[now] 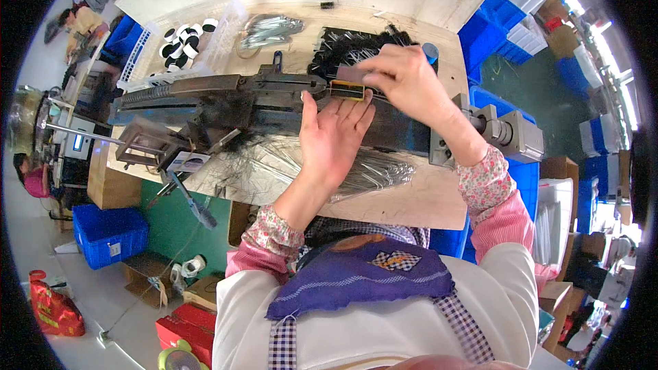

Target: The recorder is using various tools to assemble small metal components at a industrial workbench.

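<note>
My left hand [334, 136] lies palm up with its fingers stretched out. Its fingertips touch a small dark block with a yellow edge [347, 90] on the long dark metal machine [281, 99]. Just beyond that block, my right hand [411, 82] has thumb and fingers pinched together. A flat brownish piece [351, 74] shows at its fingertips, blurred. Behind the right hand lies a pile of thin metal wires with black bristles [349, 49]. Loose thin metal wires [377, 173] are spread on the table near my left wrist.
A white plastic basket [140, 72] with black-and-white rolls stands at the back left. Near it lies a bundle of wires [271, 31]. A motor [514, 133] projects at the machine's right end. A metal bracket [154, 144] sticks out at the left. Blue bins [110, 233] stand around.
</note>
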The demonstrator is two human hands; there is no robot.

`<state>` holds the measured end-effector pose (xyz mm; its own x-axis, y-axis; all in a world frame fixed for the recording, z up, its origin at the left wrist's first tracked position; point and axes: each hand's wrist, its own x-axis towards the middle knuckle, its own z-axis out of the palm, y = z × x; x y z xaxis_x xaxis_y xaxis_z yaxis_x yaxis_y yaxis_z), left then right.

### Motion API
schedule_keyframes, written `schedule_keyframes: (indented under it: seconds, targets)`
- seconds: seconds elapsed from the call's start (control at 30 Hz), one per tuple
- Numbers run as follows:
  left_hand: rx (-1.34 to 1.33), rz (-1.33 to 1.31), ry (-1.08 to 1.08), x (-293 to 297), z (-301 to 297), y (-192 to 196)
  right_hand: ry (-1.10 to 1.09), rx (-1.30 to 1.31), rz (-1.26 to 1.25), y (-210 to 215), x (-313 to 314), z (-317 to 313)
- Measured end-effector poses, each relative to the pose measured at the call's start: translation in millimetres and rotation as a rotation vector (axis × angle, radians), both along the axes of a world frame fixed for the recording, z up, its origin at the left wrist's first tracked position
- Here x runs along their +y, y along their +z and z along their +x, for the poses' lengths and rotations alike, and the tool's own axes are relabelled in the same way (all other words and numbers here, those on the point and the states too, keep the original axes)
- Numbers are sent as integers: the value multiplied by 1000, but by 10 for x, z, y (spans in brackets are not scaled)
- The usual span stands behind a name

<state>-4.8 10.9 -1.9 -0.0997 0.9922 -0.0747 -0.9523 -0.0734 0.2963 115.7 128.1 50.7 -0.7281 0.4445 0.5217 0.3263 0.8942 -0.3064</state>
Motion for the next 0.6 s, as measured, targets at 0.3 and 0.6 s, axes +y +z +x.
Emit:
schedule_keyframes:
  seconds: [0.3, 0.6]
  targets:
    - [29, -31, -32, 21, -33, 54, 28, -199, -114, 55, 52, 17]
    - [-24, -99, -3, 5, -28, 89, 46, -130, 0, 128, -282, -33]
